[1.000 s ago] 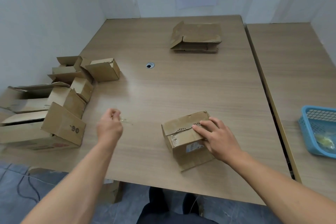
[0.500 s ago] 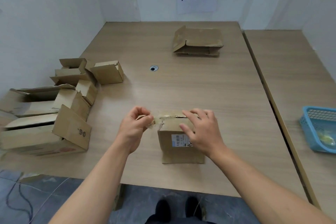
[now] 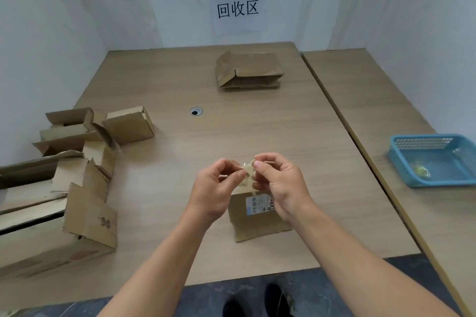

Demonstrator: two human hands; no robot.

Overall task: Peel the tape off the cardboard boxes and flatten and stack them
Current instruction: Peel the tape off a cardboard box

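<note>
A small cardboard box (image 3: 253, 221) with a white shipping label stands near the table's front edge. Just above it, my left hand (image 3: 216, 188) and my right hand (image 3: 279, 183) meet, both pinching a crumpled piece of clear tape (image 3: 247, 171) between thumbs and fingertips. The hands hide the box's top. A stack of flattened boxes (image 3: 248, 71) lies at the far middle of the table. Several unflattened boxes (image 3: 77, 162) are piled along the left edge.
A blue plastic basket (image 3: 435, 159) with a wad of tape inside sits on the adjoining table to the right. A cable hole (image 3: 196, 111) is in the tabletop. White walls close the back and left; a paper sign hangs behind.
The box was turned upright in front of me. My left hand came in from the left to the box, and both hands rose above it with the tape bunched between them.
</note>
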